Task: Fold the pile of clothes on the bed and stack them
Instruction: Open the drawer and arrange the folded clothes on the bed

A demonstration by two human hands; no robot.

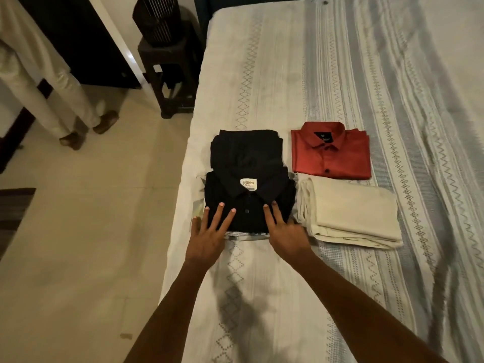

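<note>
Head | folded garments: 2 black point(248, 203), 1 red point(331, 153), 1 cream point(351, 213) | both grips point(209, 231) point(285, 229) flat, fingers straight, pressing black shirt

- A folded black shirt point(248, 203) with a white collar label lies on the bed point(262, 297), atop a patterned garment edge point(246, 233).
- Left hand point(209, 231) and right hand point(284, 229) rest flat on its near edge, fingers spread.
- Another folded dark garment point(247, 149) lies just beyond.
- To the right: a folded red shirt point(331, 151), then folded cream cloth point(351, 213).
- A person's legs point(65, 100) stand on the floor, left.
</note>
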